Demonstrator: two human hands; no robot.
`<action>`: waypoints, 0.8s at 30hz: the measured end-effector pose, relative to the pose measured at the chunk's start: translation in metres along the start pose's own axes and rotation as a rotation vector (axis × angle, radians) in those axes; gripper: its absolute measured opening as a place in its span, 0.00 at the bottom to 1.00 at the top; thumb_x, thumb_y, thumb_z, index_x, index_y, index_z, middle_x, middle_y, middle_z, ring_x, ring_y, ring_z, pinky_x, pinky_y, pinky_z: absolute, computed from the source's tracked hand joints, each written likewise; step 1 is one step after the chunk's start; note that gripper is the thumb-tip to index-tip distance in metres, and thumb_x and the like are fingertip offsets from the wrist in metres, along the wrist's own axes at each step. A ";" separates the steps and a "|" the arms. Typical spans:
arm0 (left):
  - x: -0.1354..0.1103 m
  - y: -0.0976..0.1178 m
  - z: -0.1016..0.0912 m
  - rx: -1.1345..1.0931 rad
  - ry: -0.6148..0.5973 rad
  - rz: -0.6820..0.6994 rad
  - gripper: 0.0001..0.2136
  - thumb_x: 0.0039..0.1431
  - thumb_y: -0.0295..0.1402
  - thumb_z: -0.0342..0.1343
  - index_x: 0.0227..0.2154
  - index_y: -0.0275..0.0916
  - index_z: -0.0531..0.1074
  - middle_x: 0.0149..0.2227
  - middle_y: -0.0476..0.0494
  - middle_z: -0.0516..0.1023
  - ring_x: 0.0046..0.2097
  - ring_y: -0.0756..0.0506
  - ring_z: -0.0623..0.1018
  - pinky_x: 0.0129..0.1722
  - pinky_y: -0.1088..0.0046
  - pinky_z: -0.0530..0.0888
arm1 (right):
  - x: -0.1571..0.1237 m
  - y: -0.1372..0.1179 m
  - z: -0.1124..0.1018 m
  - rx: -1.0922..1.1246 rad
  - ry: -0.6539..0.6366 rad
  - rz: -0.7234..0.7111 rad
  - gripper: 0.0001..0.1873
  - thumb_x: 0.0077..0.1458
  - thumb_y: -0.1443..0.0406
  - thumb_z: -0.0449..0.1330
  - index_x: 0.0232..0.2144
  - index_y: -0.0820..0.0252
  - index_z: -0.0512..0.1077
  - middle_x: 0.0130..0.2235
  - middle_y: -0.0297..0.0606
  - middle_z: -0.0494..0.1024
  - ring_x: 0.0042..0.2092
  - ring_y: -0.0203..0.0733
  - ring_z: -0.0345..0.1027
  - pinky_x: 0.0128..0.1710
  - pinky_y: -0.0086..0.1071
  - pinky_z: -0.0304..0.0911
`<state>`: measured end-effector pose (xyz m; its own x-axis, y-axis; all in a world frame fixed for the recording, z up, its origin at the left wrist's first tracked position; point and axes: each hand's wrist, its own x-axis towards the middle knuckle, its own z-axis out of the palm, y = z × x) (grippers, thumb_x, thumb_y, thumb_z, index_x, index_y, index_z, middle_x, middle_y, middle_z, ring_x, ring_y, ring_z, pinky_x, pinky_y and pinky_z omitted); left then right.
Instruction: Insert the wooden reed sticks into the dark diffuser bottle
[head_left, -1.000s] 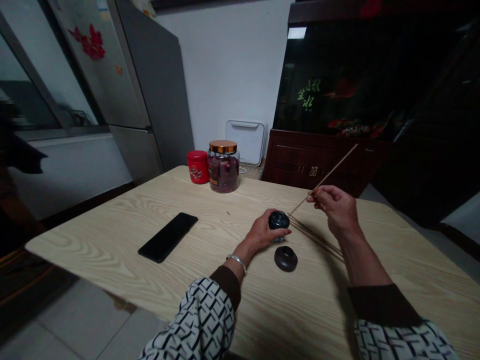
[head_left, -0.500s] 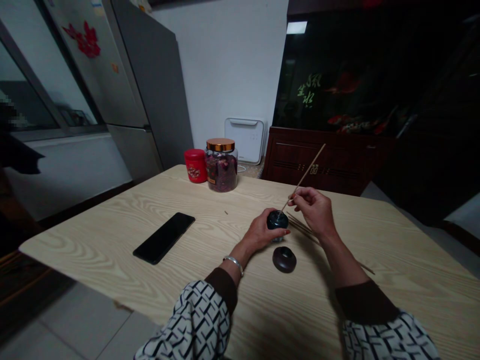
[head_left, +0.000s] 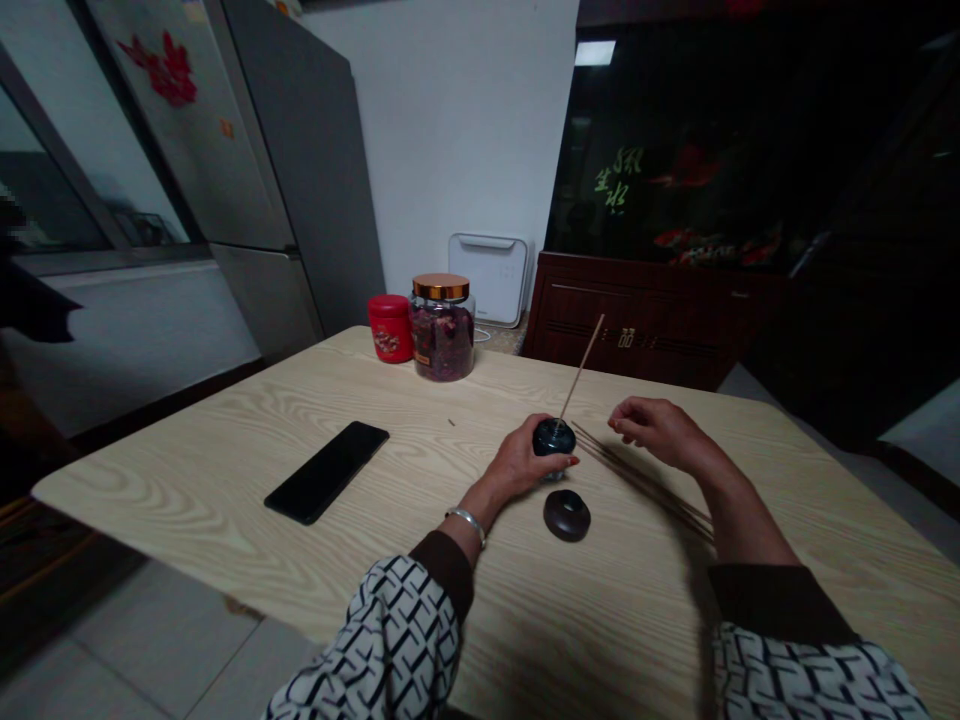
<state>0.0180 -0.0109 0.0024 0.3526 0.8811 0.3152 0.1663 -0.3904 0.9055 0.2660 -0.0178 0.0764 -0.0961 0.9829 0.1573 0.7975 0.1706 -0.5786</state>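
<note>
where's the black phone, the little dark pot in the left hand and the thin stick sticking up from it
black phone (head_left: 326,472), head view, point on its screen
dark pot (head_left: 553,437), head view, point on its top
thin stick (head_left: 571,367), head view, point on its shaft

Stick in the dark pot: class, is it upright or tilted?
Tilted: the stick rises from the dark pot in the left hand, its tip leaning to the right of its foot.
</note>
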 end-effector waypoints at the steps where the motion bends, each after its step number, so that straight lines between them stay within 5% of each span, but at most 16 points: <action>1: 0.000 0.000 0.000 -0.003 -0.002 0.002 0.32 0.45 0.44 0.71 0.53 0.39 0.69 0.44 0.41 0.78 0.46 0.41 0.77 0.48 0.64 0.73 | -0.001 0.010 -0.004 -0.121 -0.049 0.033 0.09 0.53 0.60 0.60 0.29 0.59 0.76 0.28 0.39 0.79 0.31 0.41 0.72 0.31 0.32 0.62; 8: -0.001 -0.001 0.000 0.002 0.003 -0.001 0.33 0.46 0.46 0.70 0.54 0.39 0.69 0.45 0.40 0.78 0.46 0.41 0.77 0.48 0.63 0.73 | -0.003 0.057 0.013 -0.363 -0.247 0.249 0.05 0.44 0.63 0.66 0.27 0.58 0.78 0.33 0.41 0.81 0.34 0.42 0.72 0.32 0.31 0.59; 18: 0.000 0.000 0.000 -0.004 0.000 -0.003 0.33 0.45 0.45 0.70 0.53 0.39 0.69 0.44 0.41 0.78 0.46 0.41 0.77 0.49 0.63 0.73 | -0.005 0.057 0.011 -0.268 -0.260 0.185 0.04 0.47 0.65 0.62 0.25 0.59 0.76 0.29 0.36 0.80 0.32 0.38 0.70 0.32 0.29 0.60; 21: -0.001 0.001 0.000 -0.008 -0.002 0.001 0.32 0.46 0.44 0.70 0.53 0.39 0.69 0.44 0.41 0.78 0.46 0.42 0.77 0.48 0.64 0.73 | -0.008 0.035 -0.008 -0.066 -0.119 0.113 0.07 0.47 0.61 0.63 0.24 0.60 0.75 0.26 0.36 0.78 0.29 0.37 0.68 0.29 0.29 0.60; 24: -0.001 0.002 -0.001 -0.007 0.003 0.003 0.32 0.45 0.44 0.71 0.52 0.39 0.70 0.44 0.41 0.78 0.45 0.42 0.77 0.48 0.64 0.73 | -0.011 0.001 -0.028 0.361 0.290 0.016 0.10 0.47 0.58 0.66 0.27 0.59 0.76 0.26 0.34 0.76 0.28 0.36 0.67 0.25 0.28 0.60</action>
<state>0.0175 -0.0124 0.0042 0.3500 0.8807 0.3193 0.1587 -0.3916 0.9063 0.2842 -0.0299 0.0962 0.1263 0.9341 0.3339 0.5340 0.2196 -0.8164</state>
